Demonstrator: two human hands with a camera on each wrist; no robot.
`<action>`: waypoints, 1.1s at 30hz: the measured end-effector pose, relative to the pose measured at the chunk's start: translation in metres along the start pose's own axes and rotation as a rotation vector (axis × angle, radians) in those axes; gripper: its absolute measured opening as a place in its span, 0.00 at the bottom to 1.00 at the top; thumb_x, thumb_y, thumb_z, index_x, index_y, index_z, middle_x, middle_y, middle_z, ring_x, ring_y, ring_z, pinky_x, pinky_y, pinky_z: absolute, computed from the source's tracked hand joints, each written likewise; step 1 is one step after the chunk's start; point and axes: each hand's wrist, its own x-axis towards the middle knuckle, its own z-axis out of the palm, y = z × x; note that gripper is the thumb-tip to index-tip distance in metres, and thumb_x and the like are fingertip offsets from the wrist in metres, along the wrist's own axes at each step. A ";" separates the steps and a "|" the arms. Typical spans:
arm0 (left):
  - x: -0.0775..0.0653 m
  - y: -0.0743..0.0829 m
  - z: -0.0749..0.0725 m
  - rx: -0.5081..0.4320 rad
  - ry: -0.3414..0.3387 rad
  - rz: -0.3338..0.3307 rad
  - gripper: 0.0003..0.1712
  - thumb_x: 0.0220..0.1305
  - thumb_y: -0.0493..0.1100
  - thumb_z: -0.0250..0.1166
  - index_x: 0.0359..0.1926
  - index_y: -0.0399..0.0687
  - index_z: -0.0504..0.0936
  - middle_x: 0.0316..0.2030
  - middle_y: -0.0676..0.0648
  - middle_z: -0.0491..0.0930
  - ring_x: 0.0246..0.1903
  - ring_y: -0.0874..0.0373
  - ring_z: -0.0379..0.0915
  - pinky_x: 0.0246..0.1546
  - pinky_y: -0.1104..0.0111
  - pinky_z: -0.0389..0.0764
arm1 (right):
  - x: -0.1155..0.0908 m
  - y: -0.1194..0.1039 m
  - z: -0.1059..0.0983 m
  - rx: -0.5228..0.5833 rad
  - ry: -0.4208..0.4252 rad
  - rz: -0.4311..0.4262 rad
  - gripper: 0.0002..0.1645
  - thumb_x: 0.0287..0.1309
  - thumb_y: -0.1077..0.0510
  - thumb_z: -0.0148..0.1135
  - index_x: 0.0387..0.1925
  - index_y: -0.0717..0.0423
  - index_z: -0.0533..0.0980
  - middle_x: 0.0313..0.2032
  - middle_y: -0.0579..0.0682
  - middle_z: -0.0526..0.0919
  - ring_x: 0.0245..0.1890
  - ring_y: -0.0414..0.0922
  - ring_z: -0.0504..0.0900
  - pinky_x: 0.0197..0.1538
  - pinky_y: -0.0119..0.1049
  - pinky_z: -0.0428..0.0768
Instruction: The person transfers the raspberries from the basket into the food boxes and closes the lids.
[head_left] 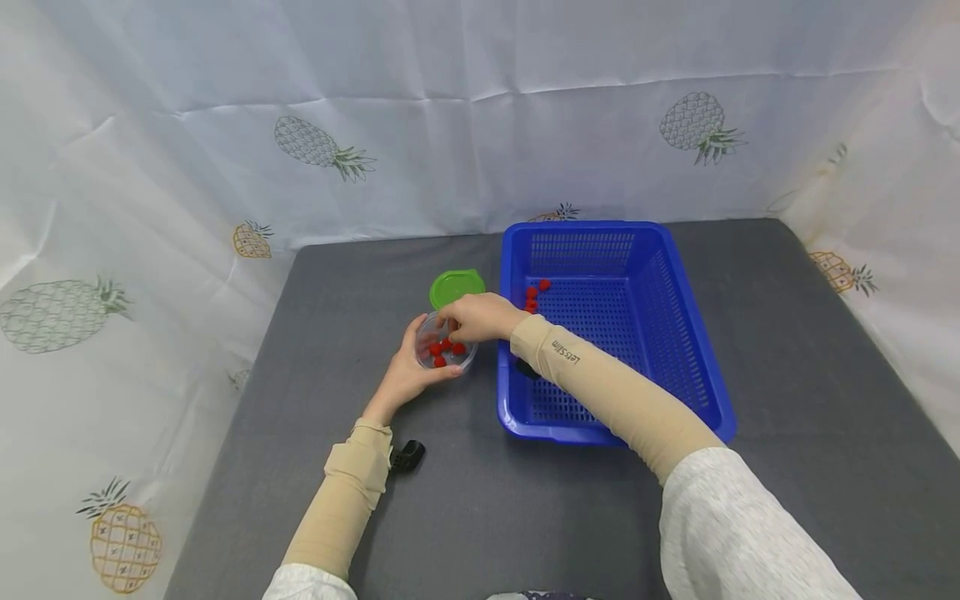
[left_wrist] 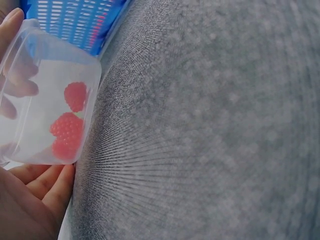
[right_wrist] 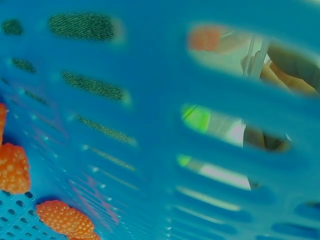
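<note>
A clear plastic tub (left_wrist: 50, 65) with several red raspberries (left_wrist: 66, 127) inside stands on the grey table. My left hand (head_left: 405, 371) holds it, thumb and fingers around opposite sides. My right hand (head_left: 483, 317) reaches over the tub's rim from the right, palm down, with its fingers bent into the opening. I cannot tell whether its fingertips pinch a raspberry. Behind the tub lies a green lid (head_left: 453, 286). To the right is a blue slotted basket (head_left: 693, 333), with several raspberries (head_left: 531, 293) along its left inner wall.
The right forearm crosses over the basket's left and near rim. A black wrist camera (head_left: 408, 456) sits under the left wrist. White curtain (head_left: 480, 150) with pineapple prints closes off the back and sides of the grey table (head_left: 480, 517).
</note>
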 end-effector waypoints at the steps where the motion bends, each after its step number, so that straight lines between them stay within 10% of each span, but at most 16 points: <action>1: 0.000 0.000 0.000 0.000 -0.001 0.000 0.58 0.52 0.47 0.71 0.73 0.53 0.39 0.67 0.38 0.59 0.66 0.43 0.59 0.64 0.51 0.65 | 0.000 0.000 0.000 0.002 0.000 0.001 0.19 0.58 0.54 0.57 0.52 0.46 0.76 0.39 0.40 0.84 0.34 0.36 0.80 0.39 0.34 0.79; 12: 0.017 -0.038 0.004 -0.022 0.009 0.007 0.62 0.47 0.54 0.73 0.72 0.64 0.39 0.68 0.43 0.59 0.66 0.46 0.59 0.64 0.51 0.65 | -0.002 0.001 0.001 0.074 -0.012 -0.014 0.19 0.58 0.54 0.58 0.52 0.48 0.76 0.39 0.42 0.84 0.35 0.36 0.80 0.40 0.33 0.79; 33: 0.017 -0.044 0.007 0.010 0.044 0.038 0.66 0.41 0.62 0.74 0.72 0.62 0.40 0.66 0.44 0.62 0.65 0.48 0.61 0.62 0.51 0.68 | -0.022 0.009 -0.017 0.440 0.189 -0.120 0.15 0.61 0.52 0.59 0.49 0.49 0.78 0.40 0.45 0.83 0.42 0.39 0.80 0.49 0.32 0.79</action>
